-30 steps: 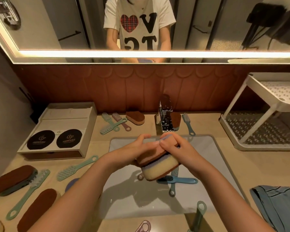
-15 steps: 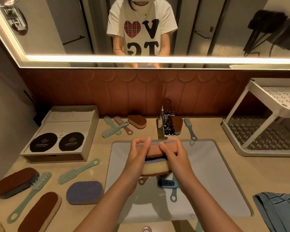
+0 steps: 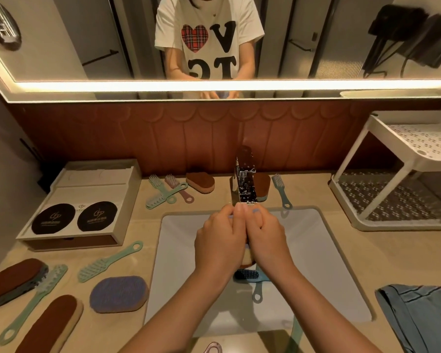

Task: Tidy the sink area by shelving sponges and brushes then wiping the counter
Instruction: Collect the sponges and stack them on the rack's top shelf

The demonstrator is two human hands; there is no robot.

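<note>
Over the white sink, my left hand and my right hand press together around a stack of sponges; only a sliver of yellow and brown shows between the palms. A blue brush lies in the basin below them. On the left counter lie a purple sponge, two brown sponges and two green brushes. Behind the sink sit more brushes, a brown sponge and a blue brush.
A chrome faucet stands just beyond my fingertips. A white two-tier rack stands at the right. A blue cloth lies at the front right. A tray box occupies the back left. A mirror runs along the wall.
My hands have closed tighter round the sponge stack and moved toward the faucet. The stack, plainly seen before, is now almost hidden between my palms.
</note>
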